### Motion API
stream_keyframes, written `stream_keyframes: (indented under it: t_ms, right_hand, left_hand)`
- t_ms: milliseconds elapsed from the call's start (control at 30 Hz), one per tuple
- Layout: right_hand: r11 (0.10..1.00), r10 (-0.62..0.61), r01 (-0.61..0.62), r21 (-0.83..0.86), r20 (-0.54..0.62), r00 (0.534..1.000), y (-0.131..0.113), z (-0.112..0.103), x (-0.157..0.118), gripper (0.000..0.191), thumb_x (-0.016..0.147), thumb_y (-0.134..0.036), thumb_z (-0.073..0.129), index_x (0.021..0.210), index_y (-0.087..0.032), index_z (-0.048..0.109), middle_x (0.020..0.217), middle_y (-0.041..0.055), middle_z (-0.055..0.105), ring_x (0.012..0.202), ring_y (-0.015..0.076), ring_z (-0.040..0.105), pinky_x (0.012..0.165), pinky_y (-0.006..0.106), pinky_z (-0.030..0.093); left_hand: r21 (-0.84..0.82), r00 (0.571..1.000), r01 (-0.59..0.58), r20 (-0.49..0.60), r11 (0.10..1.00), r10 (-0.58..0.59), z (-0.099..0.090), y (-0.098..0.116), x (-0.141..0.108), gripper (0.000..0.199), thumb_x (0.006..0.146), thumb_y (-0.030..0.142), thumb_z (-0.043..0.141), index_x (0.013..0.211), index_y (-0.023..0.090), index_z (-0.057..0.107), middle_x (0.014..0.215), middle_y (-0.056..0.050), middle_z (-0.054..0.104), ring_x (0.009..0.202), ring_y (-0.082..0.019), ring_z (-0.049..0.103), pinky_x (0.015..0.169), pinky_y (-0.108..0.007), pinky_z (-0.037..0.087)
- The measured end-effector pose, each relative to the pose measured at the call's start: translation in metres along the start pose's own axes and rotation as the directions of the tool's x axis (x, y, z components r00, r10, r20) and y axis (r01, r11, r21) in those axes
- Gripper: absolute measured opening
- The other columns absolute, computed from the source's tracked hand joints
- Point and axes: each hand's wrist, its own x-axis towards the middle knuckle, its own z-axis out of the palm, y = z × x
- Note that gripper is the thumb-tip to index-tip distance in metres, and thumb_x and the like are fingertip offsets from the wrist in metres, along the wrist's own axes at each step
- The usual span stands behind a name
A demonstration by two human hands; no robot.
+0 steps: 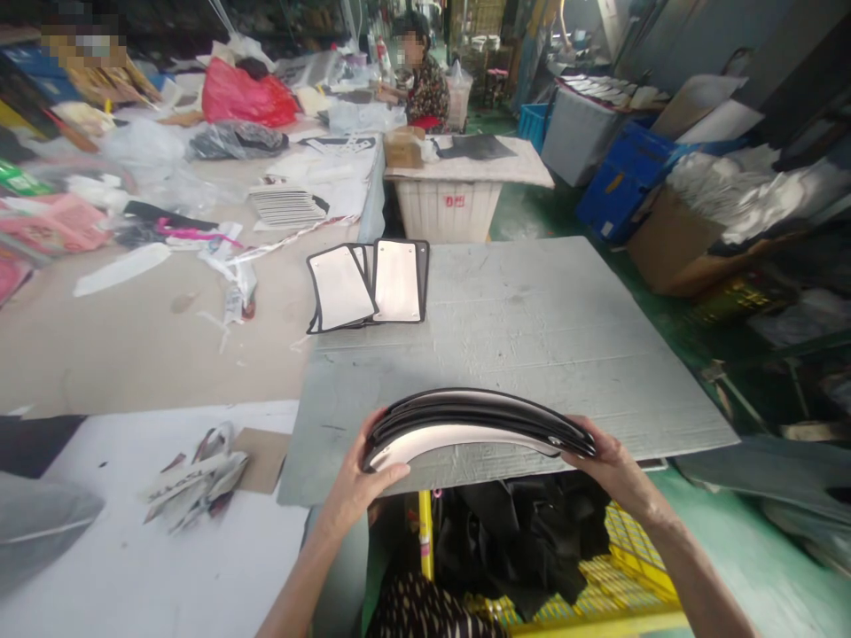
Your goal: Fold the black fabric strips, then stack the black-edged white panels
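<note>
A stack of black-edged panels (465,416), pale on the near face, is bent into an upward arch above the front edge of the grey board (532,328). My left hand (365,470) grips its left end, thumb on the pale face. Around the right end my right hand (602,452) is closed, its fingers partly hidden. Farther back on the board lie more white panels with black borders (399,279), overlapping in a loose pile.
Below the board's near edge is a yellow basket (638,549) with black material (519,532). Scraps (199,478) and a red bag (245,93) lie on the left tables. A person (425,84) sits at the back; blue bins (618,177) stand at right.
</note>
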Motion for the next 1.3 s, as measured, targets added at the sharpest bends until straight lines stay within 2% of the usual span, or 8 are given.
stream_keyframes:
  t_ms: [167, 300, 467, 567, 700, 900, 1067, 1300]
  right_hand:
    - [0.965, 0.034, -0.049, 0.258, 0.061, 0.998, -0.007, -0.006, -0.008, 0.027, 0.068, -0.036, 0.074, 0.093, -0.028, 0.068, 0.110, 0.0046, 0.068, 0.104, 0.0276, 0.062, 0.090, 0.042, 0.049]
    - [0.931, -0.008, -0.049, 0.362, 0.154, 0.988, -0.013, -0.011, 0.011, 0.021, 0.070, -0.036, 0.073, 0.086, -0.025, 0.066, 0.111, 0.0065, 0.067, 0.111, 0.0276, 0.059, 0.095, 0.044, 0.045]
    - [0.971, -0.024, -0.006, 0.239, 0.120, 0.992, -0.019, -0.010, 0.034, 0.048, 0.063, -0.029, 0.076, 0.109, -0.025, 0.060, 0.112, 0.0028, 0.066, 0.106, 0.0241, 0.059, 0.099, 0.041, 0.041]
    - [0.973, -0.009, -0.019, 0.231, 0.118, 0.993, -0.019, -0.006, 0.029, 0.076, 0.063, -0.029, 0.078, 0.132, -0.027, 0.046, 0.118, 0.0029, 0.062, 0.110, 0.0233, 0.056, 0.101, 0.039, 0.039]
    - [0.948, 0.012, -0.025, 0.317, 0.042, 0.999, -0.017, 0.003, 0.019, 0.091, 0.058, -0.034, 0.081, 0.138, -0.026, 0.038, 0.128, 0.0062, 0.055, 0.112, 0.0239, 0.055, 0.101, 0.038, 0.040]
    - [0.935, -0.012, 0.011, 0.356, -0.001, 1.000, -0.011, 0.009, 0.028, 0.082, 0.057, -0.032, 0.082, 0.131, -0.027, 0.046, 0.113, 0.0014, 0.063, 0.103, 0.0218, 0.059, 0.096, 0.036, 0.044]
    - [0.923, -0.008, -0.013, 0.385, 0.054, 0.998, -0.011, 0.014, 0.050, 0.050, 0.057, -0.034, 0.081, 0.103, -0.021, 0.066, 0.098, 0.0000, 0.069, 0.095, 0.0223, 0.061, 0.090, 0.035, 0.047]
    - [0.896, 0.234, -0.207, 0.394, -0.023, 0.972, -0.024, 0.005, 0.077, 0.037, 0.056, -0.040, 0.076, 0.081, -0.016, 0.065, 0.067, -0.0013, 0.067, 0.057, 0.0145, 0.060, 0.054, 0.025, 0.048]
  left_hand:
    - [-0.029, 0.997, -0.072, 0.010, 0.997, 0.072, -0.005, -0.004, -0.009, 0.088, 0.053, 0.027, 0.084, 0.132, 0.025, 0.044, 0.117, -0.007, 0.061, 0.112, -0.028, 0.057, 0.095, -0.034, 0.046]
    - [0.128, 0.986, -0.163, 0.059, 0.978, 0.157, -0.005, 0.001, 0.001, 0.044, 0.056, 0.032, 0.081, 0.096, 0.021, 0.063, 0.105, -0.007, 0.062, 0.102, -0.028, 0.059, 0.089, -0.033, 0.046]
    - [0.117, 0.978, -0.205, 0.056, 0.972, 0.200, 0.003, 0.006, 0.019, 0.039, 0.050, 0.036, 0.082, 0.081, 0.021, 0.063, 0.121, -0.009, 0.059, 0.113, -0.033, 0.055, 0.094, -0.034, 0.043]
    - [0.101, 0.986, -0.162, 0.052, 0.982, 0.158, 0.006, 0.005, 0.020, 0.049, 0.046, 0.039, 0.082, 0.087, 0.023, 0.062, 0.116, -0.009, 0.063, 0.108, -0.034, 0.056, 0.087, -0.034, 0.047]
    - [0.164, 0.986, -0.168, 0.006, 0.972, 0.169, 0.009, 0.006, 0.018, 0.062, 0.047, 0.042, 0.082, 0.102, 0.026, 0.059, 0.107, -0.005, 0.066, 0.100, -0.030, 0.060, 0.081, -0.031, 0.049]
    - [0.028, 0.998, -0.052, 0.039, 0.998, 0.051, 0.003, -0.004, 0.040, 0.057, 0.042, 0.035, 0.083, 0.093, 0.022, 0.064, 0.088, -0.003, 0.071, 0.088, -0.029, 0.064, 0.071, -0.029, 0.053]
    - [-0.124, 0.995, 0.093, -0.023, 0.988, -0.096, -0.003, -0.017, 0.074, 0.051, 0.039, 0.029, 0.083, 0.087, 0.021, 0.066, 0.074, -0.001, 0.072, 0.075, -0.027, 0.067, 0.063, -0.030, 0.055]
    - [0.018, 0.968, 0.246, 0.045, 0.969, -0.247, 0.020, 0.005, 0.087, 0.047, 0.052, 0.032, 0.084, 0.093, 0.020, 0.065, 0.083, -0.006, 0.075, 0.076, -0.028, 0.069, 0.061, -0.031, 0.056]
